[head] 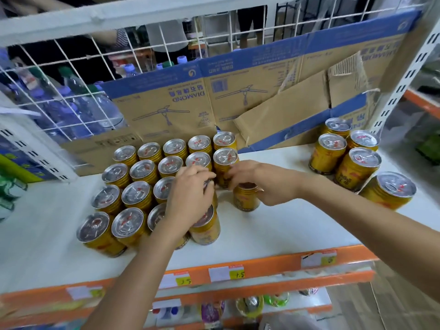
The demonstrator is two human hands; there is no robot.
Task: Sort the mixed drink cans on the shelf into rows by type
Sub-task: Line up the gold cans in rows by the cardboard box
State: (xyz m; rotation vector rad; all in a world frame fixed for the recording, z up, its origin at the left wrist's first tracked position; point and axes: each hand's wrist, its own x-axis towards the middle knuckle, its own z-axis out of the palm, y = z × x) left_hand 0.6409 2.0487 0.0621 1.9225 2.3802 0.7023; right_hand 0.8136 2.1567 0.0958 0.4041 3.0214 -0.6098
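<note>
- Cans (142, 172) of one gold type are standing in a tight block on the left of the white shelf (297, 225), while a loose cluster (357, 163) is waiting well apart on the right.
- Your right hand (259, 184) is gripping a single gold can (246, 201) from above, fingers curled round its rim, just beside the block's unfinished right-hand row.
- Your left hand (190, 196) is curling its fingers over a can in that row; I cannot tell whether it is pinching or only steadying it.
- You are probably closing a gap in that row, so you should be keeping the can upright and lining it up with the rear can (225, 158).
- Your left wrist is hanging over the front can (206, 228); you are risking a tip if it drops.
</note>
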